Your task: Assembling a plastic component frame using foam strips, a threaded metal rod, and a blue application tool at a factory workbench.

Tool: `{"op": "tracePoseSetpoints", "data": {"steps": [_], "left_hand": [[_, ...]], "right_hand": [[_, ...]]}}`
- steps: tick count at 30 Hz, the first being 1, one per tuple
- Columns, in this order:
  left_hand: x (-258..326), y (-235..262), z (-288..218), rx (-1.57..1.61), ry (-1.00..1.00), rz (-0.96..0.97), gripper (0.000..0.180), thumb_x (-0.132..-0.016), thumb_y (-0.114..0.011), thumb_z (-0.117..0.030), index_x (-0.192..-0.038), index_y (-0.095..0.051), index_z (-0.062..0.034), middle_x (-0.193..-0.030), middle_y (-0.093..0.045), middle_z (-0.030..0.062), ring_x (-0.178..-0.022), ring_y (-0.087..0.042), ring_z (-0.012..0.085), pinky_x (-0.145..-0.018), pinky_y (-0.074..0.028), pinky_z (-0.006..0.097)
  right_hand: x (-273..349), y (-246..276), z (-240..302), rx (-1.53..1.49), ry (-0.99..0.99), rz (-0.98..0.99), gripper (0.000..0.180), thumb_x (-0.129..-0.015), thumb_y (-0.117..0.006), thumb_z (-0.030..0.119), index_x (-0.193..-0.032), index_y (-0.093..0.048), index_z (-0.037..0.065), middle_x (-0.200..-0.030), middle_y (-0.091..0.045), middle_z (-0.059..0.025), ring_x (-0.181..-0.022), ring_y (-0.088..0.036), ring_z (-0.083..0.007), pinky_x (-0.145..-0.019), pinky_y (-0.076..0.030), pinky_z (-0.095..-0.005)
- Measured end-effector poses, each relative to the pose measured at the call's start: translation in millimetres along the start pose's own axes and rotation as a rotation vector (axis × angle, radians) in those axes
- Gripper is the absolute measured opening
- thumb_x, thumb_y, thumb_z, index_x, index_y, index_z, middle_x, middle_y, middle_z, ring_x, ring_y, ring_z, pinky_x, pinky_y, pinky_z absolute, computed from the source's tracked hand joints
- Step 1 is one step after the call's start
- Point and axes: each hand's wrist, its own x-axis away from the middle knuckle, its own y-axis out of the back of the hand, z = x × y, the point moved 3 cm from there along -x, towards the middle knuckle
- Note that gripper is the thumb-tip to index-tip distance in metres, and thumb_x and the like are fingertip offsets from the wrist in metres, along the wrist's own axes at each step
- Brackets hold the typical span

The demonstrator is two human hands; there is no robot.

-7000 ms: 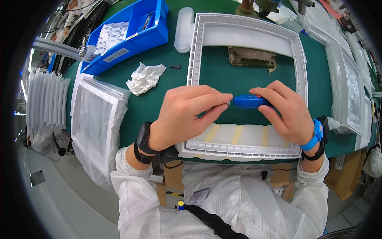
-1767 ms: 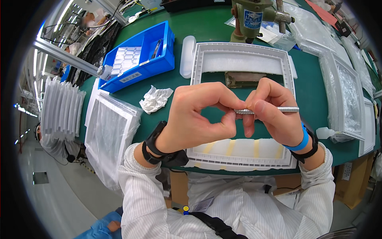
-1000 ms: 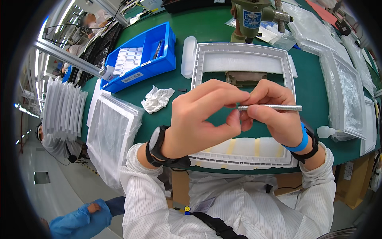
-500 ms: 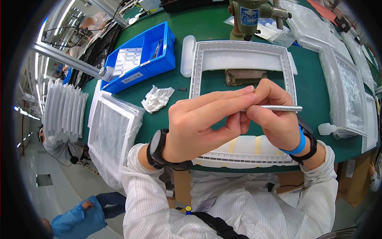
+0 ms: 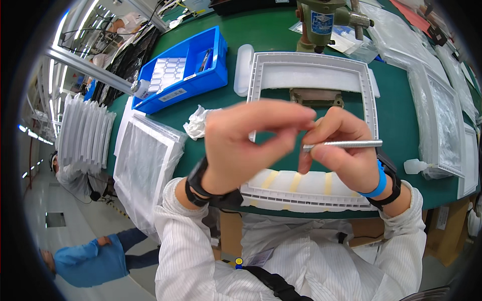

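My right hand (image 5: 346, 148) is closed round a slim silver metal rod (image 5: 356, 144), pinched between thumb and fingers. The rod points right past the knuckles, and its left tip shows beside my thumb. My left hand (image 5: 246, 140) hovers just to the left, its fingers blurred by motion and close to my right fingertips. Whether it holds anything small does not show. Beneath both hands lies a white rectangular plastic frame (image 5: 256, 75) with ribbed edges. Nearer me, a white padded strip with yellowish tape bands (image 5: 311, 181) lies along the table's front edge.
A blue divided bin (image 5: 175, 95) stands at the left, by a crumpled white tissue (image 5: 196, 123) and a plastic-wrapped frame (image 5: 145, 155). A green metal press (image 5: 316, 25) rises at the back. More wrapped frames (image 5: 442, 115) and a small white bottle (image 5: 415, 166) are on the right.
My left hand has drawn back a little to the left from the right one, uncovering the rod's left end. The right hand still grips the rod. The view has shifted slightly.
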Motion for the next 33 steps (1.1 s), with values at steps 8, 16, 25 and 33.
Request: {"op": "tracePoseSetpoints", "data": {"steps": [8,16,25,33], "left_hand": [[7.6,66.1,74.5,0.083,0.521,-0.026,0.014,-0.091,-0.06,0.005,-0.103,-0.067,0.0061,-0.1,-0.072,0.0147,-0.091,-0.071,0.0192,-0.08,-0.057,0.027],[5.9,71.8,89.4,-0.435,0.127,0.415,0.013,-0.08,-0.07,0.005,-0.091,-0.073,-0.0012,-0.093,-0.07,0.0065,-0.085,-0.068,0.0178,-0.072,-0.054,0.027],[-4.8,64.3,89.8,-0.534,-0.042,0.573,0.016,-0.076,-0.072,0.003,-0.091,-0.073,-0.0026,-0.095,-0.069,0.0073,-0.083,-0.067,0.0224,-0.071,-0.054,0.03],[-3.0,61.2,82.6,-0.544,0.034,0.584,0.021,-0.075,-0.072,0.004,-0.095,-0.075,-0.0034,-0.096,-0.069,0.007,-0.083,-0.067,0.0221,-0.072,-0.054,0.029]], "right_hand": [[-10.6,24.4,8.3,-0.102,0.057,-0.234,0.014,-0.095,-0.06,0.012,-0.103,-0.061,0.001,-0.09,-0.067,-0.01,-0.08,-0.067,-0.0174,-0.074,-0.055,-0.0306],[-9.9,24.0,9.1,-0.05,0.066,-0.251,0.014,-0.095,-0.057,0.015,-0.103,-0.059,0.003,-0.09,-0.064,-0.0087,-0.078,-0.064,-0.0157,-0.073,-0.052,-0.0273],[-8.3,24.3,10.0,-0.014,0.067,-0.275,0.016,-0.096,-0.055,0.02,-0.102,-0.057,0.005,-0.088,-0.06,-0.0068,-0.077,-0.06,-0.0134,-0.072,-0.05,-0.0243],[-9.0,24.9,9.2,0.006,0.089,-0.266,0.016,-0.095,-0.056,0.021,-0.102,-0.057,0.005,-0.088,-0.059,-0.007,-0.077,-0.06,-0.0135,-0.072,-0.049,-0.0244]]}}
